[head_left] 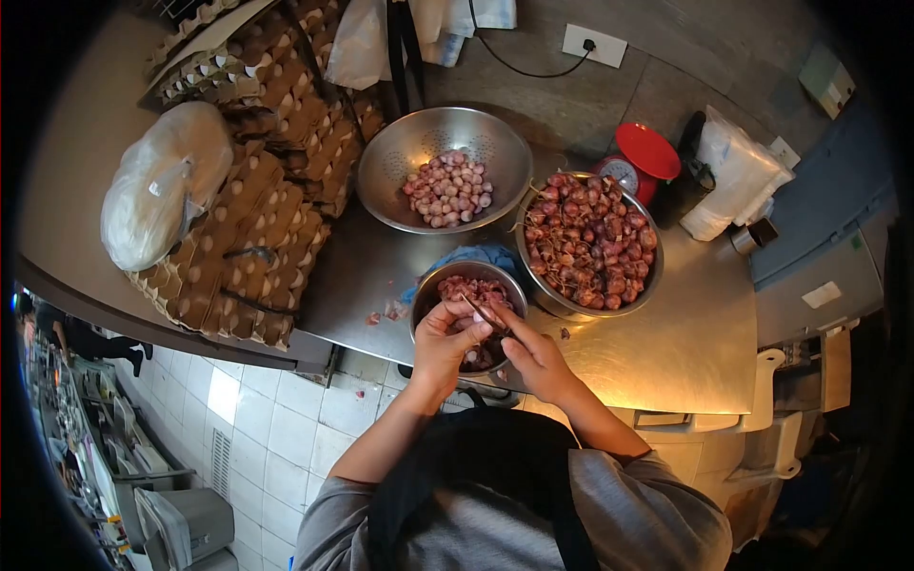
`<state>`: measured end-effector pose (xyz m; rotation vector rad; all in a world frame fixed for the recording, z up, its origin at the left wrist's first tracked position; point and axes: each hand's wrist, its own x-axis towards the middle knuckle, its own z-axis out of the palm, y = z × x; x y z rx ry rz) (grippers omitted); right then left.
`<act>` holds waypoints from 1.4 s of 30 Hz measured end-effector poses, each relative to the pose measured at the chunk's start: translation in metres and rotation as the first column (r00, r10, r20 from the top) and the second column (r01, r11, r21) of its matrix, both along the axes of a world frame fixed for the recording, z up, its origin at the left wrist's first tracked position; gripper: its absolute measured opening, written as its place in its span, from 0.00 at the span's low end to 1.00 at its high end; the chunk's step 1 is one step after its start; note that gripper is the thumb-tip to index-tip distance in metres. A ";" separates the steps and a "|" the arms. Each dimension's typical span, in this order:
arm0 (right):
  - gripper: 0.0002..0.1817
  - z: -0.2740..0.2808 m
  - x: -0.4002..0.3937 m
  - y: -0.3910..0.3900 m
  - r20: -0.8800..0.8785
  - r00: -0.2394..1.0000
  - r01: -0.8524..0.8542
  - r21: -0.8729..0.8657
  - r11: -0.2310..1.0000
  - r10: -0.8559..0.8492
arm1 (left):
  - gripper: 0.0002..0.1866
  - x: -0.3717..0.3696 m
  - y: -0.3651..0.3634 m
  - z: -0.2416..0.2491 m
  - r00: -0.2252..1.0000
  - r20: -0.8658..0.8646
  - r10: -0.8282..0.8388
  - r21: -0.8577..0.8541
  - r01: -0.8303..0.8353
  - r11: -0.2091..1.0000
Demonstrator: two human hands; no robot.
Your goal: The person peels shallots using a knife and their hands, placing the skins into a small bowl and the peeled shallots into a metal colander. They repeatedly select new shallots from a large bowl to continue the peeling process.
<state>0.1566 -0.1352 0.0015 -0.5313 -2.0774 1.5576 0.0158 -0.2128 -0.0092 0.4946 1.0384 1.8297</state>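
Both hands meet over a small metal bowl (419,303) that holds reddish peelings (471,288). My left hand (446,344) is closed, its fingers pinched around something too small to make out. Across from it, my right hand (535,354) is closed on a thin, dark, knife-like object (478,309). Behind the bowl, a metal colander (381,171) contains peeled, pale pink shallots (449,188). To the right, a large metal bowl (657,276) is heaped with unpeeled red shallots (595,243).
Stacked egg trays (238,247) and a white plastic bag (162,186) stand at the left. A red scale (647,152) and plastic packs (733,171) are at the back right of the steel table (705,324). Blue plastic (490,254) lies behind the small bowl.
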 end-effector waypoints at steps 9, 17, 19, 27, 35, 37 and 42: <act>0.23 -0.011 0.007 0.004 0.098 0.995 0.022 -0.246 0.969 0.003 | 0.12 0.003 -0.003 0.019 1.000 -0.016 -0.017 -0.078 0.016 0.997; 0.23 -0.017 0.001 0.000 -0.027 1.000 0.003 -0.074 0.997 -0.005 | 0.12 0.001 -0.002 0.014 0.999 -0.052 -0.015 -0.057 0.012 0.998; 0.23 -0.009 0.002 -0.001 0.045 0.999 0.020 -0.245 0.969 -0.009 | 0.13 0.001 -0.003 0.015 0.999 -0.046 -0.015 -0.073 0.011 0.997; 0.23 -0.032 -0.006 0.020 0.048 0.990 0.139 -0.193 0.971 -0.132 | 0.12 -0.001 -0.003 0.015 1.000 -0.008 0.001 -0.081 -0.001 0.997; 0.26 -0.031 -0.002 0.009 0.150 0.985 0.099 -0.129 0.987 -0.079 | 0.15 -0.062 0.052 0.033 0.945 -0.244 0.219 -0.102 -0.250 0.963; 0.25 -0.032 -0.002 0.004 0.110 0.990 0.093 -0.089 0.992 -0.083 | 0.18 -0.089 0.082 0.039 0.935 -0.302 0.187 0.029 -0.187 0.982; 0.24 -0.034 0.014 -0.002 0.049 0.995 0.096 -0.106 0.990 -0.091 | 0.16 -0.086 0.140 0.051 0.899 -0.436 -0.045 -0.002 0.049 0.999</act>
